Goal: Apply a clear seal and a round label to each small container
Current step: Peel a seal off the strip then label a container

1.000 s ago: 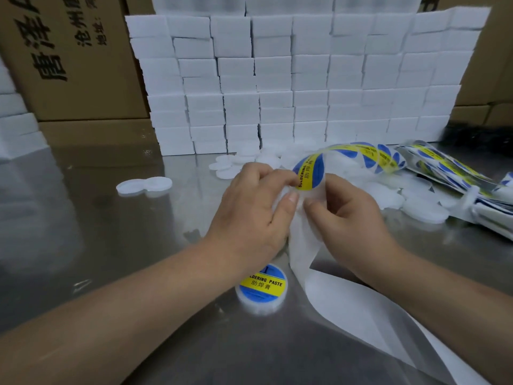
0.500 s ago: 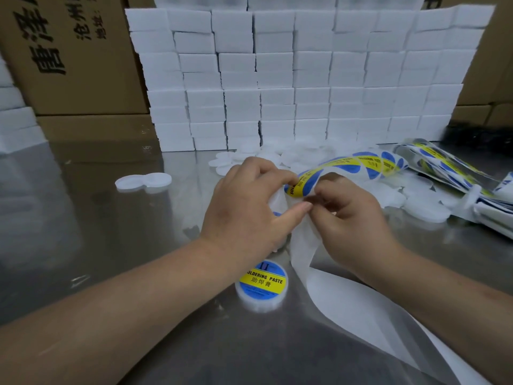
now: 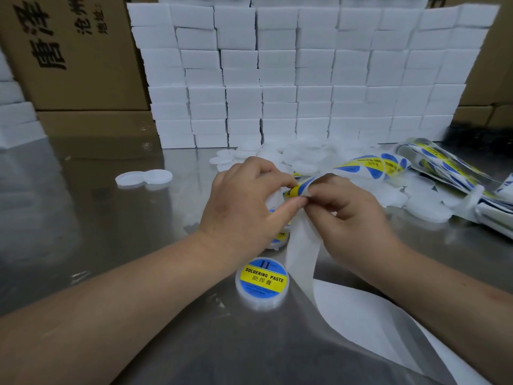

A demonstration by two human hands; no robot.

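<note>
My left hand [image 3: 244, 201] and my right hand [image 3: 347, 212] meet at the middle of the steel table. Between them runs a strip of round blue-and-yellow labels [image 3: 369, 166] on white backing paper [image 3: 302, 251]. My left thumb and fingers pinch one label [image 3: 295, 190] at the strip's bend; my right fingers pinch the backing beside it. A small white container [image 3: 262, 283] with a "Soldering Paste" label stands near my left wrist. Another labelled container [image 3: 279, 238] is mostly hidden under my left hand.
Several unlabelled white containers [image 3: 424, 209] lie loose behind and right of my hands. Two white lids [image 3: 144, 177] sit at the left. More label strips [image 3: 449, 168] lie at the right. A wall of white boxes [image 3: 305, 79] and brown cartons [image 3: 72, 56] closes the back.
The bend of the label strip has come down lower between my hands, and my fingers have closed in tighter on the label at its edge. The labelled container has stayed put.
</note>
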